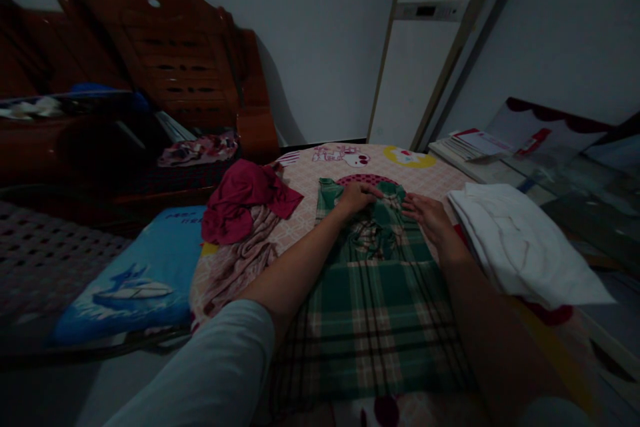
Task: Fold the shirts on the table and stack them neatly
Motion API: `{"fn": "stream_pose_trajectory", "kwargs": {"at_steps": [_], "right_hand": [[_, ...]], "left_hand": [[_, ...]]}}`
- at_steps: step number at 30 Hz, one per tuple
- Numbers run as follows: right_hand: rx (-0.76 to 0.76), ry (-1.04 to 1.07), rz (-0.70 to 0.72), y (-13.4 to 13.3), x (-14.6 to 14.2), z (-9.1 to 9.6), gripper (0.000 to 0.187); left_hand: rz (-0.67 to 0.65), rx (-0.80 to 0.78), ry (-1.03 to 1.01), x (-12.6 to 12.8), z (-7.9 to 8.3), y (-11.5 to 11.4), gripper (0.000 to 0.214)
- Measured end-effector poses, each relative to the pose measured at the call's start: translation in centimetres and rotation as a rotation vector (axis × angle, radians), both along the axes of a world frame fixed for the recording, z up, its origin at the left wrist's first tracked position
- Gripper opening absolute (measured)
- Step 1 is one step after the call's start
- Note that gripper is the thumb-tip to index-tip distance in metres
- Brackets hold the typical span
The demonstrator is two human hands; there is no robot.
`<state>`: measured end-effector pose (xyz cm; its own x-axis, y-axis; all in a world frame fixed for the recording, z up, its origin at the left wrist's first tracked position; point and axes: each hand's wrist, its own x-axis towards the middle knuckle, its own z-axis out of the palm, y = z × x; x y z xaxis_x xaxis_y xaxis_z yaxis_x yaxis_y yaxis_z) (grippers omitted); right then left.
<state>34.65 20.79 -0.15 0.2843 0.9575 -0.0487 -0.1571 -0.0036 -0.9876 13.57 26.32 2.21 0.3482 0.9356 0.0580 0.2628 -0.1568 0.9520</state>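
Note:
A green plaid garment [375, 320], with dark and pale stripes, lies spread on a patterned cloth in front of me. Its upper part is bunched and wrinkled in the middle. My left hand [358, 199] rests on that upper part, fingers stretched to the right across the fabric; its underside is hidden. Beside the garment's upper right edge is my right hand [426, 213], fingers extended leftward and touching or just over the fabric. Both hands look open, though the dim light blurs the fingertips.
Left of the garment lie a crumpled dark pink cloth [245, 197] and a blue cushion [145, 273]. Folded white fabric [520, 240] lies to the right. Papers [475, 145] are on a side table. A carved wooden chair [170, 60] stands behind, near a tall white appliance [425, 60].

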Motion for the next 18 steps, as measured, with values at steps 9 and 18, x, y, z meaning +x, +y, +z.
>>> {"fn": "stream_pose_trajectory", "kwargs": {"at_steps": [9, 18], "right_hand": [[0.02, 0.039, -0.013, 0.1, 0.6, -0.6, 0.009], [0.036, 0.12, -0.014, 0.2, 0.8, -0.7, 0.005]], "left_hand": [[-0.497, -0.2, 0.0, -3.1, 1.2, 0.5, 0.037], [-0.44, -0.261, 0.077, -4.6, 1.1, 1.4, 0.013]]}}
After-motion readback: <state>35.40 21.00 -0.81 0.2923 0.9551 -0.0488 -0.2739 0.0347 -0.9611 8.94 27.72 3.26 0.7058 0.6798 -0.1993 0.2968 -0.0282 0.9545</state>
